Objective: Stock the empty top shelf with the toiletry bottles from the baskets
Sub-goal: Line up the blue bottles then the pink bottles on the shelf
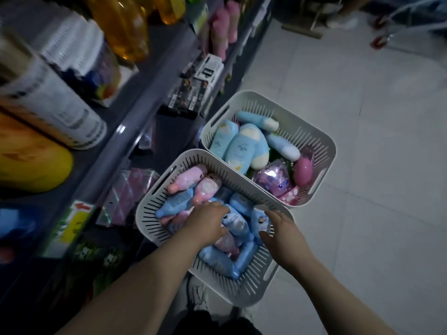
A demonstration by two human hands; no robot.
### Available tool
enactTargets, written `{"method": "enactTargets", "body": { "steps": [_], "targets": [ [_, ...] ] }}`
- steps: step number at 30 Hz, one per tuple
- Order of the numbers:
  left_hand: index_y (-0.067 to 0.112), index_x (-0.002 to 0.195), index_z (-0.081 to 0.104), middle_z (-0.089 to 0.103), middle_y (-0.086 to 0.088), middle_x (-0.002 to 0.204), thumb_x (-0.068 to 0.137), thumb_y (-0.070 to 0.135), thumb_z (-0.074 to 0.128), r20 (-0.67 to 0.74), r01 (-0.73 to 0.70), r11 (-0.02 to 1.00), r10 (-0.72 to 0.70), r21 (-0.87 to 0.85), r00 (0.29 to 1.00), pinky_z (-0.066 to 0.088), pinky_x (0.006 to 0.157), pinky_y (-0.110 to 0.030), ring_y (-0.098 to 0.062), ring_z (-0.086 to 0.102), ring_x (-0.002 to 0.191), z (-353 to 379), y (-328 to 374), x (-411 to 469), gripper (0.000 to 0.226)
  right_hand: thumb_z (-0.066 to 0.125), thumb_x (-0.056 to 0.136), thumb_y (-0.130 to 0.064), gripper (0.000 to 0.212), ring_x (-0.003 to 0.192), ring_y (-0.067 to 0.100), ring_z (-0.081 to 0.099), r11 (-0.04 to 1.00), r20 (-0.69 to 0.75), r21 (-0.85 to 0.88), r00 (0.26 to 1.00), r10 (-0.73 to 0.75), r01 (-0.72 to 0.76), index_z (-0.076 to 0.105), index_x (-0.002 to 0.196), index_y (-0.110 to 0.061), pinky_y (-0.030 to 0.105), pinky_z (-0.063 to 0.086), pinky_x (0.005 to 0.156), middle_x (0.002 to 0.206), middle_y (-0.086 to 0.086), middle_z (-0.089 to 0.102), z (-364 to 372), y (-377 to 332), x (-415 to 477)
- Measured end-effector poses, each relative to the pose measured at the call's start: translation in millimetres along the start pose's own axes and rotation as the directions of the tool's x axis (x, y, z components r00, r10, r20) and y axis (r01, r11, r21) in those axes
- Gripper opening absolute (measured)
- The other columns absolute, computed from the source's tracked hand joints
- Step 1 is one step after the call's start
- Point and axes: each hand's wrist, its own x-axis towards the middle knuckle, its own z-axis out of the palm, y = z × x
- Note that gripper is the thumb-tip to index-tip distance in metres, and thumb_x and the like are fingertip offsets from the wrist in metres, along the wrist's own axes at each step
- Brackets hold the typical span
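Both hands are down in the near basket (148, 209) on the floor. The left hand (208, 223) is curled over the pile of pink and blue bottles (219, 261) (can't tell if it's actually gripping one), and the right hand (281, 232) is open with fingers spread by the right rim. The blue bottle (238, 223) between them lies roughly near-to-far, touching the left hand, so I'd guess left grabs it.

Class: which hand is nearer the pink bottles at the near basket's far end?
Left. The left hand reaches into the near basket just short of the pink bottles; the right hand hovers farther off by its right rim.
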Motion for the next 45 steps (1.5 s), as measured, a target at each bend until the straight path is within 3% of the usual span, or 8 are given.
{"method": "enactTargets", "body": {
  "steps": [8,16,22,25,29,37,42,45],
  "targets": [
    [0.027,0.134,0.049,0.048,0.004,0.136,0.081,0.038,0.066,0.252,-0.294,0.919,0.229,0.264,0.94,0.029,0.104,-0.037,-0.023,0.04,0.126,82,1,82,0.057,0.062,0.084,-0.011,0.051,0.123,0.023,0.049,0.999,0.03,0.052,1.0,0.009,-0.011,0.052,0.134,-0.015,0.025,0.036,0.1,0.134,0.007,0.055,36,52,38],
    [0.015,0.119,0.054,0.041,-0.005,0.126,0.083,0.032,0.063,0.251,-0.371,0.789,0.28,0.49,0.927,0.031,0.093,-0.035,-0.026,0.037,0.119,96,2,99,0.042,0.055,0.081,0.003,0.06,0.13,0.021,0.041,0.997,0.029,0.015,0.997,-0.074,0.074,0.047,0.138,-0.014,0.019,0.028,0.105,0.141,0.005,0.048,42,62,53],
    [0.029,0.13,0.046,0.059,0.003,0.121,0.073,0.032,0.074,0.072,-0.103,0.994,0.105,-0.031,0.992,0.048,0.086,-0.036,-0.02,0.057,0.103,83,-17,73,0.063,0.053,0.081,0.002,0.06,0.128,0.027,0.046,0.977,0.034,-0.089,0.981,-0.192,0.194,0.048,0.139,-0.014,0.03,0.033,0.109,0.142,0.006,0.049,41,56,63],
    [0.029,0.122,0.049,0.061,0.009,0.103,0.071,0.031,0.081,-0.086,0.082,0.886,-0.136,-0.457,0.987,0.045,0.076,-0.026,-0.012,0.057,0.09,53,-18,49,0.06,0.052,0.083,-0.001,0.062,0.129,0.027,0.044,0.936,0.111,-0.214,0.959,-0.26,0.279,0.043,0.143,-0.016,0.032,0.035,0.109,0.146,0.005,0.044,42,51,74],
    [0.03,0.114,0.051,0.065,0.005,0.101,0.064,0.031,0.086,-0.21,0.078,0.646,-0.356,-0.759,0.91,0.051,0.083,-0.032,-0.014,0.062,0.093,36,-23,20,0.061,0.054,0.087,-0.007,0.065,0.138,0.027,0.031,0.817,0.287,-0.417,0.91,-0.298,0.399,0.032,0.147,-0.015,0.036,0.032,0.111,0.156,0.006,0.027,46,41,89],
    [0.037,0.103,0.053,0.066,0.01,0.1,0.057,0.038,0.087,-0.205,0.096,0.557,-0.453,-0.825,0.867,0.054,0.085,-0.038,-0.012,0.064,0.096,44,-25,-14,0.057,0.044,0.096,-0.018,0.037,0.122,0.03,0.045,0.587,0.365,-0.684,0.9,-0.239,0.434,0.051,0.132,-0.01,0.038,0.043,0.091,0.136,0.012,0.042,66,34,107],
    [0.036,0.107,0.051,0.065,0.014,0.102,0.054,0.047,0.088,-0.24,0.115,0.577,-0.501,-0.808,0.831,0.055,0.083,-0.04,-0.01,0.062,0.096,37,-16,-31,0.065,0.079,0.066,-0.02,0.027,0.081,0.03,0.061,0.454,0.332,-0.754,0.873,-0.358,0.474,0.075,0.087,-0.005,0.034,0.048,0.073,0.091,0.015,0.066,55,26,92],
    [0.042,0.116,0.05,0.063,0.01,0.112,0.046,0.063,0.081,-0.266,0.1,0.556,-0.538,-0.825,0.8,0.054,0.086,-0.042,-0.014,0.061,0.105,23,-7,-47,0.079,0.088,0.034,-0.014,0.029,0.053,0.026,0.055,0.505,0.267,-0.701,0.842,-0.469,0.503,0.068,0.054,-0.01,0.028,0.045,0.053,0.055,0.007,0.06,31,17,79]
  ]
}}
